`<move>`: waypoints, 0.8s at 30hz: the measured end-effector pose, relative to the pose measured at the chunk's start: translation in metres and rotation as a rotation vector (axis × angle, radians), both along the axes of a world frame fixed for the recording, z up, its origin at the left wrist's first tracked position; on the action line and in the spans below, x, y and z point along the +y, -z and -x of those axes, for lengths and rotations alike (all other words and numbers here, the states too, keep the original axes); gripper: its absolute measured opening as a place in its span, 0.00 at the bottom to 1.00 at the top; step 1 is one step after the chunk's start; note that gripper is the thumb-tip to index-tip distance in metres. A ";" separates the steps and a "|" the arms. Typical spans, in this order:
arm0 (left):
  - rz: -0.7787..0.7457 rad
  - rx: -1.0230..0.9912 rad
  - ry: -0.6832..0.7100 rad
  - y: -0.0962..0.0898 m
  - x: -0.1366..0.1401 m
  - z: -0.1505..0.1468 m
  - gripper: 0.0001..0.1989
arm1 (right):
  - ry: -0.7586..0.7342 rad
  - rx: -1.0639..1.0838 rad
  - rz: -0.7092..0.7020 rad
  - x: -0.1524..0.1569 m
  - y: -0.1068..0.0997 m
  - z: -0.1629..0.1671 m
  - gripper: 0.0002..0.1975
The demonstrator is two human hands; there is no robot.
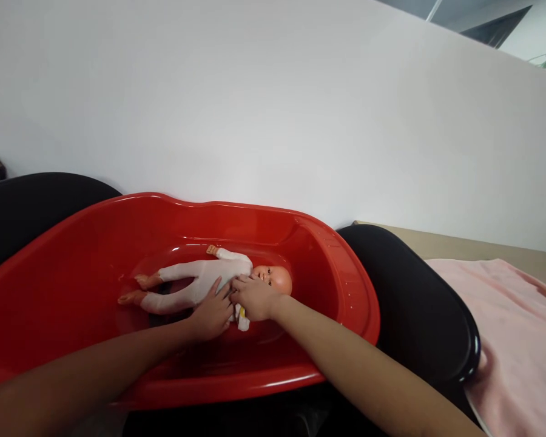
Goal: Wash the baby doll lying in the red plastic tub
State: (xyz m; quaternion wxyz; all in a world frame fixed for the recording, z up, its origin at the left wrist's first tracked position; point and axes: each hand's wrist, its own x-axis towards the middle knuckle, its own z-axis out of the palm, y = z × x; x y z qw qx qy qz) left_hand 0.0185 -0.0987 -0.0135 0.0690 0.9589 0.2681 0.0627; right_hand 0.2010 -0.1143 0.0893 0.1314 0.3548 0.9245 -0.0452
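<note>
Reaching, both hands (234, 303) apparently touch the doll (209, 280).

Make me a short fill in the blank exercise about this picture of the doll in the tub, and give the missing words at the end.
1. The doll lies on its back inside a tub whose colour is ____.
2. Both hands, the left hand and the right hand, rest on the ____.
3. The towel lying to the right of the tub is coloured ____.
4. The doll's head points toward the ____ side of the picture.

Missing words: red; doll; pink; right
</note>
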 end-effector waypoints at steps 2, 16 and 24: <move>-0.074 -0.004 0.015 0.006 0.004 0.000 0.28 | -0.010 -0.045 -0.007 -0.002 0.003 0.002 0.14; -0.267 0.026 -0.184 -0.005 0.032 0.020 0.33 | -0.025 -0.352 0.222 -0.003 0.007 0.003 0.19; -0.294 -0.016 -0.370 -0.026 0.049 0.020 0.24 | -0.205 -0.175 0.077 -0.013 0.015 0.010 0.11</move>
